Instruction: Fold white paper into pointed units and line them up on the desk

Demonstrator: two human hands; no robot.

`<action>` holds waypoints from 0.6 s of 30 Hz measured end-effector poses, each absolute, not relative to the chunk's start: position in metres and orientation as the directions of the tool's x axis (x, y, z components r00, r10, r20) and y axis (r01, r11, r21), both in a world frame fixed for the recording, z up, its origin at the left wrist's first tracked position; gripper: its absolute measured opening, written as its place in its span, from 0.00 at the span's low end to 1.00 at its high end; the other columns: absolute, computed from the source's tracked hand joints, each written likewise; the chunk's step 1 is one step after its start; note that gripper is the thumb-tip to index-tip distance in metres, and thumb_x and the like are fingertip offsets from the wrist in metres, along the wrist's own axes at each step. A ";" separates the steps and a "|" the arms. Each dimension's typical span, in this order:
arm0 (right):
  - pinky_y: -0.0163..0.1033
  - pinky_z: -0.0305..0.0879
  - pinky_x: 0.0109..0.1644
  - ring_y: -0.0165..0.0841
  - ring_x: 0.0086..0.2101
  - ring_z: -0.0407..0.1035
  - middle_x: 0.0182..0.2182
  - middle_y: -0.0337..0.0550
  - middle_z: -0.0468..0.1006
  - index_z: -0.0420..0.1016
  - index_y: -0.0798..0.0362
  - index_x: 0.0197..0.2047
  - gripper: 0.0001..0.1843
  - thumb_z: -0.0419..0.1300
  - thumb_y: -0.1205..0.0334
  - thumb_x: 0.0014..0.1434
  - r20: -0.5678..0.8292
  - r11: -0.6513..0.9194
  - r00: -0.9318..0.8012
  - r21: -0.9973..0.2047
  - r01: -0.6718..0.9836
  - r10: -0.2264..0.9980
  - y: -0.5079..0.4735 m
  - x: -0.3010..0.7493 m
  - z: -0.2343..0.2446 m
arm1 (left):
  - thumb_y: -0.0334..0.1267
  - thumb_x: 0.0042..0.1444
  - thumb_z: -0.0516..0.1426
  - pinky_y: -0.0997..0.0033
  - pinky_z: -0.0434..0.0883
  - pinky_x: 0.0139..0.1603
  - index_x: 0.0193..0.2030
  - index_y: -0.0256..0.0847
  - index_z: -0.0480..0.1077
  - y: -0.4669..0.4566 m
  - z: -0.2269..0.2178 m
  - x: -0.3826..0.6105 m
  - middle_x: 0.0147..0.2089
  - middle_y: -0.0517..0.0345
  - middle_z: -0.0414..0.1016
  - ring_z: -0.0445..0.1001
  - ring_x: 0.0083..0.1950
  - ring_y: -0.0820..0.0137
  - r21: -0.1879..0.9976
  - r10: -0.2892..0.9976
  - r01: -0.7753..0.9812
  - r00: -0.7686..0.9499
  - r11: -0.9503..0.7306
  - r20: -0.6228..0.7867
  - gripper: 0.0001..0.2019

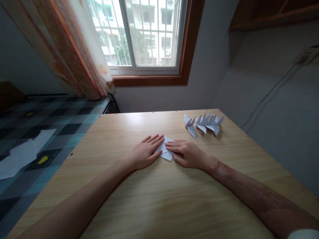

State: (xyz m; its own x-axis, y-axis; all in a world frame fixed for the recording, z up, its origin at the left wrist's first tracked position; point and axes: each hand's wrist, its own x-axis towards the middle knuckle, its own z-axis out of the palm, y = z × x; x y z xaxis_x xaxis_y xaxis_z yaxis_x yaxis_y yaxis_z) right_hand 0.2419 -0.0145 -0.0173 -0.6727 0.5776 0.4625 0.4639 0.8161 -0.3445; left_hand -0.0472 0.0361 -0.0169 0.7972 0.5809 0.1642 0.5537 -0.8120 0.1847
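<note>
A small piece of folded white paper lies flat on the wooden desk, near its middle, right there between the person's two hands. The left hand is spread over its left side, fingers straight and slightly parted; the right hand lies with outstretched fingers on its right side, thumb lower down. The hands are apart, neither closed around anything. Beyond the right hand, near the far edge, I see a row of folded paper figures with pointed wings, the leftmost slightly separate. To the left, loose white sheets lie on a checked bed. Past the desk is a barred window with a flowered curtain
</note>
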 end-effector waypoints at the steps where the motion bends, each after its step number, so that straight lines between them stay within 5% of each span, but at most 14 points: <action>1: 0.60 0.72 0.75 0.48 0.67 0.76 0.68 0.55 0.79 0.78 0.51 0.71 0.30 0.65 0.69 0.67 0.462 0.814 -0.670 -0.342 0.470 0.581 -0.014 0.241 -0.017 | 0.52 0.80 0.48 0.48 0.55 0.85 0.85 0.47 0.54 0.036 -0.017 -0.048 0.85 0.48 0.55 0.56 0.86 0.55 0.180 0.577 0.551 0.800 -0.815 0.164 0.32; 18: 0.55 0.79 0.62 0.45 0.53 0.84 0.56 0.49 0.88 0.83 0.47 0.57 0.15 0.70 0.58 0.68 0.517 0.875 -0.707 -0.291 0.386 0.483 -0.015 0.247 -0.012 | 0.57 0.77 0.50 0.43 0.53 0.84 0.85 0.40 0.53 0.032 -0.014 -0.047 0.85 0.42 0.55 0.56 0.85 0.49 0.156 0.645 0.625 0.744 -0.764 0.175 0.37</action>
